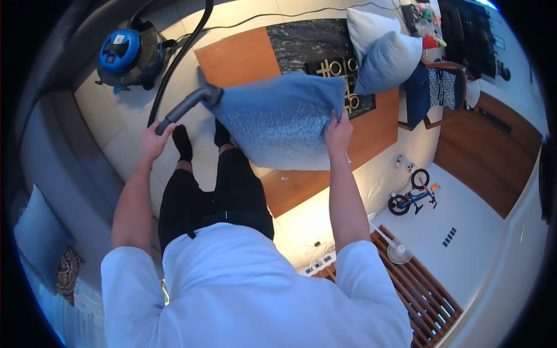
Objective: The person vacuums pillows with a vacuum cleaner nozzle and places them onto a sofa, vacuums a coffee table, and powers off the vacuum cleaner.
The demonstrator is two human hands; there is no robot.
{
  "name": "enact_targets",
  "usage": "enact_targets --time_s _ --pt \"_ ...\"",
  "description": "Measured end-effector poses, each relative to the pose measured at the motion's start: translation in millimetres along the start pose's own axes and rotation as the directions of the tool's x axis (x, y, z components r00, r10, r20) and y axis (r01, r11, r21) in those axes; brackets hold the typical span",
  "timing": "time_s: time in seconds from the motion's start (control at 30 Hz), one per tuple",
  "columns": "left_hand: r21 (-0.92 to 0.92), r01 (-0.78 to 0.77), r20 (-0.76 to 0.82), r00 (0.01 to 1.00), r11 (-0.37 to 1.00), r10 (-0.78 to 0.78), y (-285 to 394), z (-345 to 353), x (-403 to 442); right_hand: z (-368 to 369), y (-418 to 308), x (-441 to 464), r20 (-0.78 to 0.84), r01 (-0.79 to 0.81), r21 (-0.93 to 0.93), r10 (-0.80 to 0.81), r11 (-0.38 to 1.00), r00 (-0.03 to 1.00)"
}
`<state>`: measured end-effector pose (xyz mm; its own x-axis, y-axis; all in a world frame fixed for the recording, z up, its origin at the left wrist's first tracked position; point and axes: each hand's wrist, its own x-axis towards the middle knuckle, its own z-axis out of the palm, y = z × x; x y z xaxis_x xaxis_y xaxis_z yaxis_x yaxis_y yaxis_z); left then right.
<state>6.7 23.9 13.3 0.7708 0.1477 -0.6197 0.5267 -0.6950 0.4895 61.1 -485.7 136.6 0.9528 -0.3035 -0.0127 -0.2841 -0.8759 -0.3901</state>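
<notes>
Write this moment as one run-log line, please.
left hand: holding vacuum wand | right hand: gripping blue cushion | nozzle: at cushion corner

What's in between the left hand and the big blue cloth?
In the head view, a black vacuum nozzle, held in the left hand, reaches across to the blue cloth.

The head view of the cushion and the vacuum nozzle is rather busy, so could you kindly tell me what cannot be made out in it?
All in the head view:
Cushion: underside, hidden by its own upper face.
Nozzle: mouth, hidden by its own body at the cushion's corner.
Label on the vacuum: print too small.
Rear pillow: lower part, covered by the front pillow.
</notes>
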Motion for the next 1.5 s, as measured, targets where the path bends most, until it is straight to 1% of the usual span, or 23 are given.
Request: enact_targets --time_s 0.03,0.1,0.13,0.2,0.3,0.33,0.47,0.53,0.57,0.67,0.7,0.77,0.87,0.9,0.97,1.0,1.07,1.1,1.2,1.27,1.33,1.43,1.5 --pt "-0.005 -0.002 -0.005 1.0 1.0 0.002 -11 -3 7 -1 0 10 0.04 -0.036 -0.03 0.037 0.999 0.999" --pt "-0.097 0.126 -0.317 0.936 0.987 -0.15 -33 -8 14 -7 0 24 0.042 -0.058 -0.014 0.059 0.998 0.997" --pt "-0.101 0.127 -0.325 0.933 0.987 -0.153 -24 -22 13 -7 0 32 0.038 -0.086 0.003 0.086 0.996 0.996" --pt "-0.081 0.202 -0.148 0.966 0.976 -0.212 -5 -59 -2 -3 4 40 0.063 -0.083 0.062 0.079 0.995 0.995" --pt "-0.1 -0.166 -0.037 0.986 0.981 0.163 62 -38 -35 12 32 48 0.102 -0.097 0.198 0.078 0.975 0.992" --pt "-0.114 -0.137 0.136 0.979 0.984 0.152 95 -33 -46 21 42 53 0.113 -0.105 0.277 0.076 0.955 0.991" --pt "-0.201 -0.434 0.199 0.859 0.878 0.471 185 37 -67 27 68 64 0.191 -0.195 0.316 0.139 0.928 0.972" --pt "-0.252 -0.566 0.163 0.775 0.785 0.611 204 77 -65 12 56 64 0.389 -0.464 0.579 0.274 0.67 0.88" --pt "-0.262 -0.596 0.184 0.741 0.759 0.646 207 93 -61 10 55 66 0.407 -0.47 0.572 0.265 0.673 0.874" --pt "-0.177 -0.537 0.298 0.77 0.825 0.565 172 114 -36 17 63 73 0.471 -0.505 0.597 0.237 0.624 0.85" --pt "-0.151 -0.52 0.25 0.803 0.841 0.542 142 119 -28 22 68 77 0.4 -0.45 0.608 0.237 0.654 0.885" --pt "-0.129 -0.321 0.311 0.885 0.938 0.346 81 95 -13 28 70 77 0.323 -0.406 0.588 0.258 0.699 0.911" --pt "0.114 -0.183 0.233 0.961 0.977 0.152 -15 72 -10 38 85 82 0.318 -0.354 0.495 0.214 0.794 0.924" --pt "0.121 -0.188 0.231 0.96 0.975 0.157 -26 63 -12 42 84 82 0.313 -0.354 0.502 0.215 0.789 0.925" --pt "0.095 -0.08 0.143 0.988 0.992 0.066 -30 39 -40 42 79 80 0.384 -0.463 0.631 0.268 0.622 0.883" --pt "0.097 -0.089 0.152 0.986 0.991 0.074 -18 35 -49 44 85 78 0.378 -0.466 0.631 0.279 0.62 0.883" --pt "-0.086 -0.111 0.242 0.962 0.99 0.129 37 42 -69 47 100 76 0.303 -0.355 0.509 0.223 0.784 0.927" --pt "-0.097 -0.252 0.252 0.93 0.963 0.269 76 45 -76 44 97 77 0.294 -0.349 0.508 0.222 0.787 0.93" --pt "-0.218 -0.573 0.282 0.738 0.79 0.613 149 92 -83 42 72 72 0.332 -0.431 0.581 0.283 0.69 0.9" --pt "-0.19 -0.601 0.306 0.715 0.776 0.629 162 122 -79 29 52 71 0.453 -0.57 0.62 0.347 0.539 0.821" --pt "-0.175 -0.667 0.253 0.681 0.725 0.687 149 137 -70 34 68 70 0.453 -0.563 0.634 0.335 0.53 0.826" --pt "-0.068 -0.408 0.414 0.818 0.91 0.398 67 105 -61 42 90 77 0.441 -0.543 0.636 0.319 0.548 0.839" --pt "0.088 -0.311 0.355 0.897 0.946 0.262 -21 89 -66 44 77 70 0.458 -0.564 0.599 0.334 0.569 0.824"
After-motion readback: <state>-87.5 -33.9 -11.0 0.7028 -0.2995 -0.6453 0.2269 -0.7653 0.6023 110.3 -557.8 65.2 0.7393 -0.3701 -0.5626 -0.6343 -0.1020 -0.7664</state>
